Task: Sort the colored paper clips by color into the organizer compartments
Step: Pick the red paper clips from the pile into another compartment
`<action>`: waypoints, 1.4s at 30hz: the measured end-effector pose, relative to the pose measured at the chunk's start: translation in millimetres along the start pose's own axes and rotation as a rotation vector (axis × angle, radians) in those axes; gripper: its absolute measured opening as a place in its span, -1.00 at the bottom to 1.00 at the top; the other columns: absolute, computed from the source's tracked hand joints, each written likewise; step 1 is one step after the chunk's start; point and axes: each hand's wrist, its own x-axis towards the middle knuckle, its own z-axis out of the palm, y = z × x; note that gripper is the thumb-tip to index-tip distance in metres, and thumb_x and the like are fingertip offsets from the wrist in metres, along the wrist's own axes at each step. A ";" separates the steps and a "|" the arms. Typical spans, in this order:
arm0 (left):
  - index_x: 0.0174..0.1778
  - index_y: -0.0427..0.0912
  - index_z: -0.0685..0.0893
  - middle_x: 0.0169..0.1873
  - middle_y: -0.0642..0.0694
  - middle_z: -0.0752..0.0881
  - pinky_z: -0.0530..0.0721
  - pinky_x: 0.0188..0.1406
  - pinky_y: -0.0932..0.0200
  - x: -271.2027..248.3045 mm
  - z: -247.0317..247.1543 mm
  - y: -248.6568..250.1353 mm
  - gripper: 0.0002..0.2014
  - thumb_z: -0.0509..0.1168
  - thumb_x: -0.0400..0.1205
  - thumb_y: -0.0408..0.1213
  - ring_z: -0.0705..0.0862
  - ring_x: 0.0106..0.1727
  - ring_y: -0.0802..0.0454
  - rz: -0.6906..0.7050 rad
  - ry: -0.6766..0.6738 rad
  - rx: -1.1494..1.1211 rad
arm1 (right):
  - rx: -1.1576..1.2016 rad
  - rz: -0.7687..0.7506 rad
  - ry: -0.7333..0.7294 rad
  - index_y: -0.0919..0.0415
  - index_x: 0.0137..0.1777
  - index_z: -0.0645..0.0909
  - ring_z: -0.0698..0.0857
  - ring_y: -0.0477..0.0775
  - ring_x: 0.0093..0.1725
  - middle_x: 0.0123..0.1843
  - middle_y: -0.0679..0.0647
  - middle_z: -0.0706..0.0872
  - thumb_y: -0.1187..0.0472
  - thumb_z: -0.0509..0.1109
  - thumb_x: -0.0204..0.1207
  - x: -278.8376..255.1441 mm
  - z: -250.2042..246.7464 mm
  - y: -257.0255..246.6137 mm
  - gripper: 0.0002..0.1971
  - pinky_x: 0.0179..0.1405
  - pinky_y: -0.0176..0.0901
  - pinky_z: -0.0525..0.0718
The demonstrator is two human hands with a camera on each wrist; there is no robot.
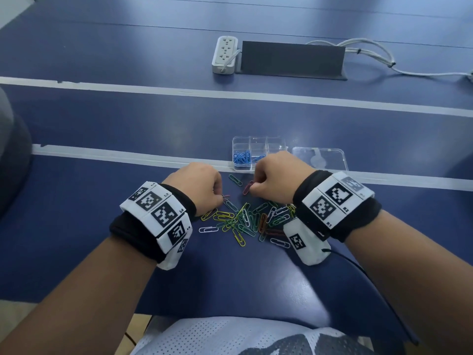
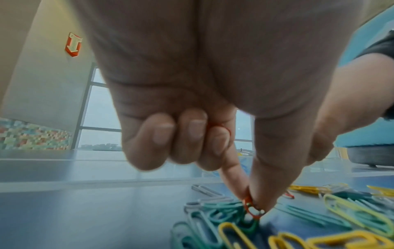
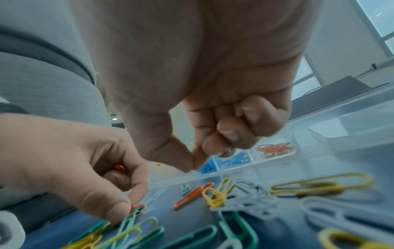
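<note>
Pinching red clip (image 2: 251,208) off pile (image 1: 245,221) with left hand (image 1: 198,187); right hand (image 1: 280,172) fingers curled, contents unclear. Organizer (image 1: 258,153) at 12 o'clock of pile. Clips light, stiff, slick, tangle-prone; grab loop end.

My left grip (image 2: 259,202) has an orange-red clip (image 2: 252,209) at the tips; my right grip (image 1: 277,175) sits by a dull red clip (image 1: 247,187) on the navy-blue surface (image 1: 128,124), which carries pale grey-white stripes (image 1: 230,94). The loose pile (image 1: 252,220) is yellow, green, teal, white and orange-red, the clear organizer (image 1: 258,152) shows blue clips (image 1: 242,157) and, in wrist view, red clips (image 3: 275,149) one cell over. Both my wrist bands (image 1: 156,216) are black with white blocks of black-and-white square code patterns; the power strip (image 1: 224,54) is white, the panel (image 1: 291,58) beside it dark grey.
</note>
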 end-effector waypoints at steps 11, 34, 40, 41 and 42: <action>-0.32 0.00 0.61 -0.46 0.15 0.51 0.41 -0.20 0.25 -4.2 -9.0 -0.3 -0.90 0.29 0.51 -0.15 0.52 -0.23 0.02 -0.010 0.040 -0.092 | -0.112 -0.098 -0.005 0.02 0.02 0.73 0.69 0.31 0.07 0.05 0.20 0.74 0.22 0.37 0.45 7.5 9.4 -3.1 -0.81 0.00 -0.05 0.67; -0.44 -0.10 0.52 -0.58 -0.06 0.51 0.47 -0.46 0.27 -1.2 -5.8 44.0 -0.76 0.10 0.54 -0.37 0.49 -0.52 -0.03 0.079 -0.243 -0.524 | 1.079 0.208 -0.244 0.20 -0.16 0.65 0.46 -0.12 -0.64 -0.55 0.01 0.56 0.53 0.09 0.48 -39.9 4.9 56.8 -0.67 -0.70 -0.41 0.43; -0.45 -0.02 0.45 -0.47 0.07 0.52 0.46 -0.30 0.22 1.3 1.8 63.5 -0.76 0.25 0.52 -0.12 0.51 -0.34 0.06 0.164 -0.218 -0.179 | 1.155 0.328 -0.256 0.18 -0.35 0.52 0.47 -0.04 -0.59 -0.49 0.05 0.52 0.24 0.15 0.45 -48.3 -0.4 56.9 -0.81 -0.72 -0.34 0.40; -0.44 -0.02 0.46 -0.44 0.07 0.55 0.48 -0.28 0.21 1.5 4.6 65.3 -0.76 0.29 0.49 -0.06 0.53 -0.30 0.04 0.178 -0.199 -0.106 | 1.059 0.305 -0.205 0.16 -0.37 0.50 0.46 -0.05 -0.60 -0.49 0.05 0.51 0.22 0.20 0.52 -49.1 -1.4 56.0 -0.78 -0.70 -0.33 0.40; -0.42 -0.02 0.48 -0.40 0.06 0.59 0.49 -0.27 0.22 1.6 7.1 67.2 -0.76 0.33 0.47 -0.02 0.56 -0.26 0.03 0.189 -0.184 -0.038 | 0.894 0.252 -0.157 0.14 -0.39 0.49 0.46 -0.07 -0.59 -0.50 0.02 0.51 0.17 0.29 0.54 -50.9 -2.0 54.7 -0.75 -0.66 -0.29 0.43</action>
